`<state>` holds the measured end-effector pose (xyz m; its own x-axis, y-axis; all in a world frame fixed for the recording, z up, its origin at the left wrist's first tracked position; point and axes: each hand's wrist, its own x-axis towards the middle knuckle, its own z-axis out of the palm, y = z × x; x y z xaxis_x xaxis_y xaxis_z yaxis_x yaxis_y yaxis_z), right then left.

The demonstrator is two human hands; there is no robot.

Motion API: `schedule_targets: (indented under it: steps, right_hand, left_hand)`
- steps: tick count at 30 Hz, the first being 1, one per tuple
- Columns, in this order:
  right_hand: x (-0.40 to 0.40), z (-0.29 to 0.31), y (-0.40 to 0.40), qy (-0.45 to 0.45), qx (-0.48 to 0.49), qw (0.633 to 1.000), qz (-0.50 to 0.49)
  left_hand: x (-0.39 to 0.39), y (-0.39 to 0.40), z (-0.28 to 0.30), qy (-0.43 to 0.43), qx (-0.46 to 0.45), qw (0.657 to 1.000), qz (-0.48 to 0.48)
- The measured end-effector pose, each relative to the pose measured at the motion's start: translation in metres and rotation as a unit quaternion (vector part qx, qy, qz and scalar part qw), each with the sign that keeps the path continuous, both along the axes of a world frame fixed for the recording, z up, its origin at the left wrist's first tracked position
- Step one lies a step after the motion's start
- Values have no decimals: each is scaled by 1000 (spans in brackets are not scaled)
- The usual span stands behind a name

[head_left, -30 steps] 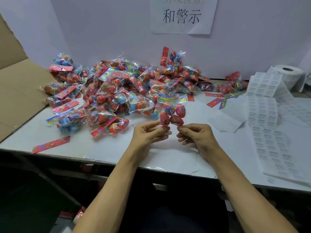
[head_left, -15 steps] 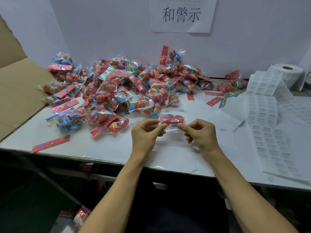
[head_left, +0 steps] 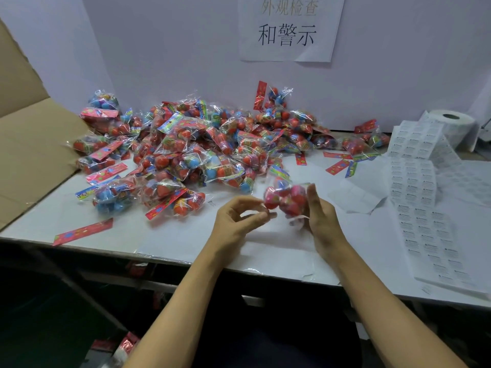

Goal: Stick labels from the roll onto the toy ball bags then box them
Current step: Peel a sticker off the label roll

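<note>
Right hand (head_left: 322, 219) grips toy ball bag (head_left: 287, 199); left hand (head_left: 236, 221) pinches its 9 o'clock edge, blurred.

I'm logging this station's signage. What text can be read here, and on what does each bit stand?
"外观检查" – top line, faint, on the wall sign.
"和警示" – second line, bold black, same sign.
Label sheets unrolled from the roll: rows of small print, too small to read.
Bag header cards in the pile: colourful print, too blurred to read.
Bag in the right hand: blurred, unreadable.
</note>
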<state>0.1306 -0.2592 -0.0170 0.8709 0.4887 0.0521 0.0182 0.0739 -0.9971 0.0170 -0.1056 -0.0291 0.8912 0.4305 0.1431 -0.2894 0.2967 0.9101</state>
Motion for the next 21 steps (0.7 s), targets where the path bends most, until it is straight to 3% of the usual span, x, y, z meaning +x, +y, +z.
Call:
schedule_targets:
  steps: [5,9,14,21]
  right_hand:
    - [0,-1,-2,21,39,999,1]
    - [-3,0,-4,-14,-15,999,31]
    - [-12,1,-5,-88,-50,987,129]
    - [-8,0,-4,-95,-47,985,134]
  left_hand:
    - [2,0,4,63,-33,997,-18]
    - [7,1,9,92,-60,994,18]
    - [1,0,4,93,65,994,0]
    - [-2,2,2,109,119,987,16]
